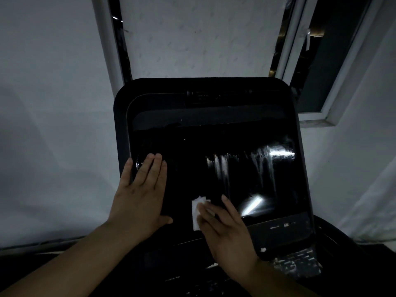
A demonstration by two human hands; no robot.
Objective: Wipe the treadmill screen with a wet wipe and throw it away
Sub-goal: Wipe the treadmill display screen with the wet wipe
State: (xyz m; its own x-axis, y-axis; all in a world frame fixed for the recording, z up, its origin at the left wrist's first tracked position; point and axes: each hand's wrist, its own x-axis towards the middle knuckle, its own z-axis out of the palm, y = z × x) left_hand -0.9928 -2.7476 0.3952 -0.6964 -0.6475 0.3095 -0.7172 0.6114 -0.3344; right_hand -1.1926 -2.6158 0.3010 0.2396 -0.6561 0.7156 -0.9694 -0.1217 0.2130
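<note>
The treadmill screen (214,151) is a large glossy black panel in a dark rounded frame, filling the middle of the view. Wet streaks shine on its right half. My right hand (225,228) presses a small folded white wet wipe (196,213) flat against the screen's lower middle; most of the wipe is hidden under my fingers. My left hand (139,196) lies flat with fingers extended on the screen's lower left, its outer finger over the frame's left edge, holding nothing.
White walls stand behind the console, with a dark gap at the upper left and a window frame (317,67) at the upper right. Below the screen the dark treadmill console (300,264) carries pale specks and smears.
</note>
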